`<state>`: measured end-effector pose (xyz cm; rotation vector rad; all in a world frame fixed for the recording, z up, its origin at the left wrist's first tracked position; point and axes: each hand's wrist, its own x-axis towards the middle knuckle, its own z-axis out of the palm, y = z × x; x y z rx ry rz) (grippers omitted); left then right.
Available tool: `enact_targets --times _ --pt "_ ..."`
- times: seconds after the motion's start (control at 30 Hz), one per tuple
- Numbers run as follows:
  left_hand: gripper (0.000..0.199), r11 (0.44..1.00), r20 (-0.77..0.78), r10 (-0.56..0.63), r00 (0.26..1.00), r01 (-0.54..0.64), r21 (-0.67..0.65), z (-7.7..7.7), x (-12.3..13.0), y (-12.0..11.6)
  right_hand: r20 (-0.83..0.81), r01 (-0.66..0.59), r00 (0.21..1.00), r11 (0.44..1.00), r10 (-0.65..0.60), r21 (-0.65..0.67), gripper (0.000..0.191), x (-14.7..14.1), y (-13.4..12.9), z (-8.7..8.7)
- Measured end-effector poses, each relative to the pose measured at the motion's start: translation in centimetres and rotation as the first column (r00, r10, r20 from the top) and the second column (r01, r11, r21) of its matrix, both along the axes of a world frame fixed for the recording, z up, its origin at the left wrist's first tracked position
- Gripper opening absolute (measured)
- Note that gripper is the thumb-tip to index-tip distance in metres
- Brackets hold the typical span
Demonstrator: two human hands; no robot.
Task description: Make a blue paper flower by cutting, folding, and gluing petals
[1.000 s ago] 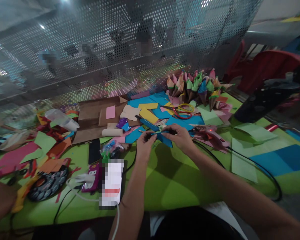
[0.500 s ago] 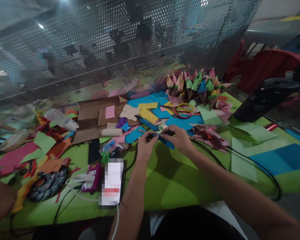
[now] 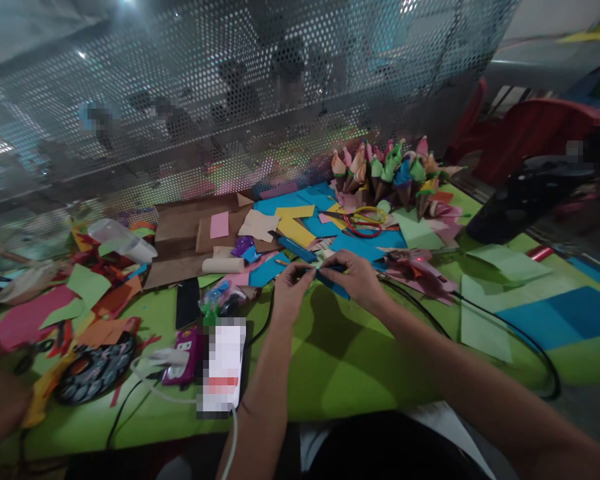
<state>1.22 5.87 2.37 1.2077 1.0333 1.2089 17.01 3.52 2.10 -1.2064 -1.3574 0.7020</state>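
A small piece of blue paper (image 3: pixel 336 287) is pinched between both hands over the green table. My left hand (image 3: pixel 293 287) holds its left end with fingers closed. Its right part is in the fingers of my right hand (image 3: pixel 350 275), and a flap hangs below them. Just beyond the fingertips lies a blue cutter (image 3: pixel 296 247). Scissors with red and yellow handles (image 3: pixel 364 223) rest behind, on blue sheets. A pink glue gun (image 3: pixel 425 270) with a red light lies right of my right hand.
Paper cones with colourful swirls (image 3: pixel 393 175) stand at the back right. A phone (image 3: pixel 225 363), a purple power strip (image 3: pixel 185 360) and cables lie left. A dark tumbler (image 3: pixel 523 200) stands right. Another person's hand (image 3: pixel 3 397) is at the left edge.
The other person's hand at the left edge has shifted slightly and shows more over the table. My hands have hardly moved and still pinch the blue paper.
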Motion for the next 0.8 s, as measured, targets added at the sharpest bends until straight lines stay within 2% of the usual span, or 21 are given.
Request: enact_targets --times 0.63,0.8 --pt "0.028 0.999 0.015 -0.034 0.999 0.034 0.000 0.23 -0.23 0.07 0.007 -0.015 1.000 1.000 0.015 0.007 0.011 0.06 -0.13 0.33" --pt "0.028 0.999 -0.028 -0.034 0.999 0.035 0.020 0.14 -0.26 0.06 0.027 -0.022 0.999 1.000 0.021 0.018 0.013 0.01 -0.11 0.09"
